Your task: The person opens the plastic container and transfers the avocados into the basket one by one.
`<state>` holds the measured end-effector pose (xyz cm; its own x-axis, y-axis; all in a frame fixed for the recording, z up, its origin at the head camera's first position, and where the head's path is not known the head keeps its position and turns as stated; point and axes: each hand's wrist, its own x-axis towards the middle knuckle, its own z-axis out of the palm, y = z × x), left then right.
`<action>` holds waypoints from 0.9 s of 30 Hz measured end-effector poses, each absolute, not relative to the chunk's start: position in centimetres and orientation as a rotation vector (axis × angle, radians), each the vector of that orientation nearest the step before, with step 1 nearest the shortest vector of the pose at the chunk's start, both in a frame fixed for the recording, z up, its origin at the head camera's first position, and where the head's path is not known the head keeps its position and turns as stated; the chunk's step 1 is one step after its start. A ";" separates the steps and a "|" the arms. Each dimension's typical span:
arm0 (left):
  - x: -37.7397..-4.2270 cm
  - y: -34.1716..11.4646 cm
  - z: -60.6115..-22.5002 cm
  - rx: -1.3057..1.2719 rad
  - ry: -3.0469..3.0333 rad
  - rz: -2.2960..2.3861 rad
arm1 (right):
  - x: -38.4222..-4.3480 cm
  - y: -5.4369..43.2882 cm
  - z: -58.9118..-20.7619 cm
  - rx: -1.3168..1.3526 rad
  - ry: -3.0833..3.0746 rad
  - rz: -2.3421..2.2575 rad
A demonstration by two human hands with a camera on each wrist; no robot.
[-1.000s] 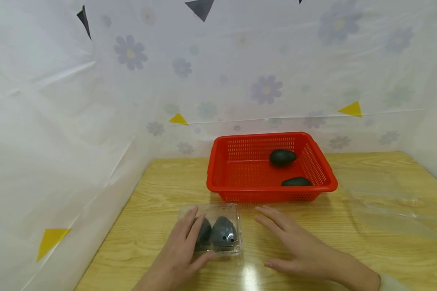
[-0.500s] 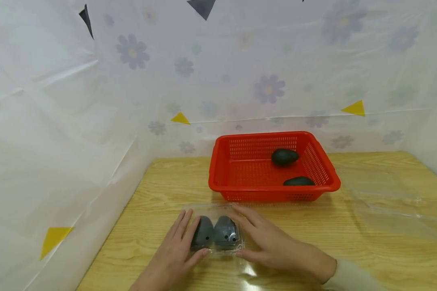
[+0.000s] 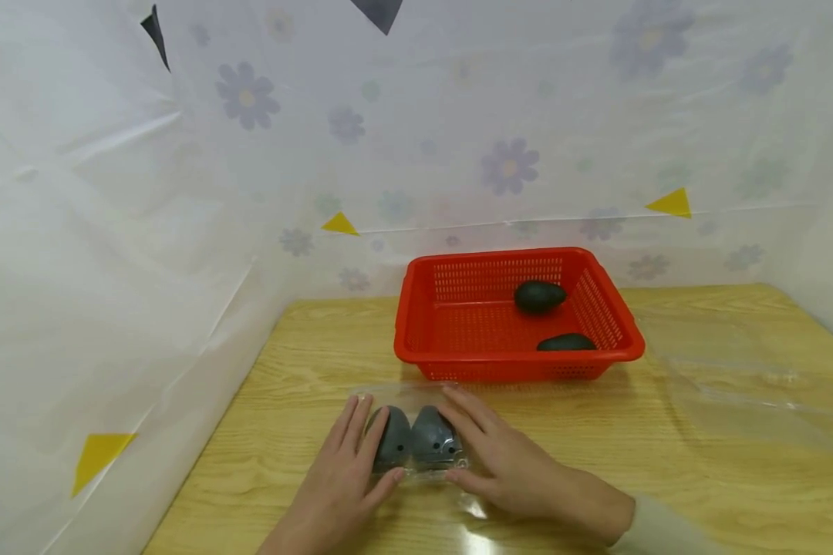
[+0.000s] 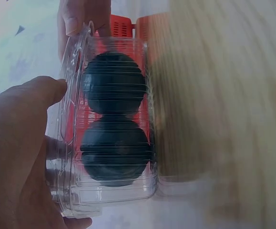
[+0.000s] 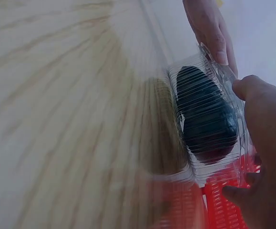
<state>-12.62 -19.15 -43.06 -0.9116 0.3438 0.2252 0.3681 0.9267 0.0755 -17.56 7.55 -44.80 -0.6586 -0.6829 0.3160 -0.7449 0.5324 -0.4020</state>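
A clear plastic clamshell box [image 3: 416, 393] with its lid down lies on the table in the head view. Two dark avocados [image 3: 392, 441] [image 3: 433, 436] show through it, side by side. My left hand [image 3: 340, 478] rests on the box's left side, fingers extended and thumb at the near edge. At the right side, my right hand [image 3: 510, 462] touches the lid with fairly straight fingers, its thumb by the near corner. In the left wrist view, both avocados [image 4: 115, 150] sit behind the ribbed wall. One avocado [image 5: 204, 114] is plainest in the right wrist view.
Behind the box stands a red plastic basket [image 3: 416, 339] holding two more avocados [image 3: 538, 297] [image 3: 566, 342]. Clear plastic packaging [image 3: 757, 401] lies on the table to the right. White patterned sheeting [image 3: 423, 154] surrounds the wooden table [image 3: 319, 347].
My right hand has moved left from beside the box onto its right side. The box has shifted slightly right, and the left hand stays on its left side.
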 end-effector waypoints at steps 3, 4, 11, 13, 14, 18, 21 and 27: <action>-12.7 -18.6 -43.1 -0.548 -2.875 -0.141 | -17.5 8.1 -45.0 1.222 -2.633 0.773; -12.8 -18.3 -43.1 -0.553 -2.873 -0.134 | -17.4 8.3 -45.1 1.216 -2.629 0.779; -13.0 -17.1 -43.4 -0.599 -2.794 -0.100 | -17.2 9.6 -45.3 1.173 -2.617 0.799; -13.1 -16.8 -43.6 -0.612 -2.754 -0.069 | -17.1 9.9 -45.3 1.166 -2.613 0.798; -13.1 -16.7 -43.7 -0.619 -2.733 -0.053 | -17.1 10.1 -45.3 1.163 -2.613 0.800; -13.2 -16.0 -43.9 -0.637 -2.671 0.016 | -17.0 10.7 -45.2 1.147 -2.616 0.810; -13.2 -15.4 -44.0 -0.637 -2.661 0.037 | -16.8 11.2 -45.3 1.133 -2.616 0.800; -13.1 -14.3 -43.9 -0.657 -2.665 0.041 | -16.4 12.3 -45.5 1.090 -2.619 0.788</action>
<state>-13.14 -14.29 -43.91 -0.8126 0.4522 0.3678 0.4407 0.8896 -0.1201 -16.41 12.26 -45.49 -0.7092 -0.5997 0.3708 -0.7047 0.5865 -0.3992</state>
